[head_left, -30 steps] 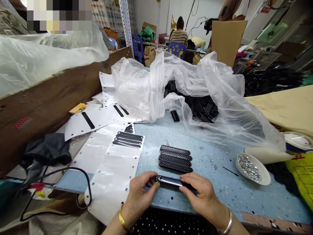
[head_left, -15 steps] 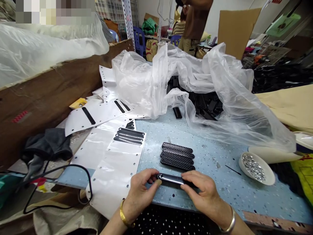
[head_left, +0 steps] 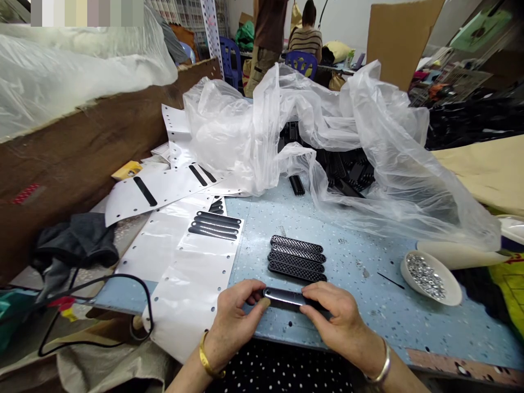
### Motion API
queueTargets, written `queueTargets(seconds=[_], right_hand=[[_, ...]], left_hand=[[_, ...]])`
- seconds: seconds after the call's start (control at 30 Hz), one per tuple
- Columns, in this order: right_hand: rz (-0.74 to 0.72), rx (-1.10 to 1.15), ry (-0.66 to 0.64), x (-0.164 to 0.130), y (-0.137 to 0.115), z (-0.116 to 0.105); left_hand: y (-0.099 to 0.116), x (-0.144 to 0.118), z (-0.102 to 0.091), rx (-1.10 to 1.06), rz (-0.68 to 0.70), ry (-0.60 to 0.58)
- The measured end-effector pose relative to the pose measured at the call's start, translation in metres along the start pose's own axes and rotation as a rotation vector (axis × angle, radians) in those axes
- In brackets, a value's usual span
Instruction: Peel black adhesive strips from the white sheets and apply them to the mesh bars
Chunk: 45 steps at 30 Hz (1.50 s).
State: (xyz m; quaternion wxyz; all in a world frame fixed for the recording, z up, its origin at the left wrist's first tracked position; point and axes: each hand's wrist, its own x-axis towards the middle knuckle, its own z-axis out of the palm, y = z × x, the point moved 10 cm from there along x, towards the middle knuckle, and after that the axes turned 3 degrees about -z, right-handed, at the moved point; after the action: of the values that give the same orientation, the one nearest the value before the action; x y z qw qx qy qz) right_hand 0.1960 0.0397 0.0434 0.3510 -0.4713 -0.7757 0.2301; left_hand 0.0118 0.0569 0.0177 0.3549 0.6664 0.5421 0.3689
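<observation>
Centrally, close to the front edge of the blue speckled table point(head_left: 360, 218), a black strip point(head_left: 282, 296) held level between two hands. Strip long and narrow, left end rounded with a small round hole; upper face smooth and glossy, a bright streak of light along it. Right end hidden by fingers. Cannot tell whether its underside touches the tabletop.

Left hand point(head_left: 238, 311): thumb and forefinger pinched together at the strip's left end. Right hand point(head_left: 339, 314): thumb and fingers closed on the strip toward its right end. Gold bracelet point(head_left: 203, 355) on the left wrist, silver bracelet point(head_left: 385, 363) on the right.

Just beyond the strip, black bars point(head_left: 297, 259) with a textured face, laid side by side.

Off to the right, a white bowl point(head_left: 453, 289) holding a heap of small silvery pieces point(head_left: 424, 275), too small to make out singly. Thin dark stick point(head_left: 390, 280) near it, on the table.

Farther back, a crumpled clear plastic bag point(head_left: 229, 131), mouth gaping, black parts point(head_left: 347, 172) piled inside.

Leftward, white sheets point(head_left: 180, 278) with holes along the edges; several flat black strips point(head_left: 215, 225) lie on them.
</observation>
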Motion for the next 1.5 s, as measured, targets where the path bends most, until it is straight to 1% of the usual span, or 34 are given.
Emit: queueTargets(seconds=[0.37,0.6,0.7,0.87,1.0,1.2,1.33,1.5], right_hand=[[0.004,-0.014,-0.002,0.001,-0.001,0.002],[0.017,-0.005,-0.006,0.0,0.0,0.005],[0.033,-0.007,0.007,0.0,0.0,0.005],[0.047,-0.008,0.073,0.001,0.0,0.0],[0.101,0.049,0.114,0.0,0.006,-0.002],[0.106,0.079,0.121,0.0,0.008,-0.003],[0.099,0.059,0.146,0.0,0.005,-0.004],[0.111,0.041,0.13,0.0,0.004,-0.002]], left_hand=[[-0.004,-0.001,0.002,0.018,-0.015,-0.017],[0.001,0.001,-0.001,0.026,0.014,0.005],[0.002,0.002,-0.003,0.028,0.011,0.011],[0.0,0.002,-0.002,0.013,0.006,0.001],[-0.002,0.0,-0.001,0.006,-0.002,-0.018],[-0.003,0.001,0.0,0.009,-0.01,-0.017],[0.0,0.001,-0.003,0.002,0.021,0.002],[0.004,0.002,-0.005,0.009,0.029,0.018]])
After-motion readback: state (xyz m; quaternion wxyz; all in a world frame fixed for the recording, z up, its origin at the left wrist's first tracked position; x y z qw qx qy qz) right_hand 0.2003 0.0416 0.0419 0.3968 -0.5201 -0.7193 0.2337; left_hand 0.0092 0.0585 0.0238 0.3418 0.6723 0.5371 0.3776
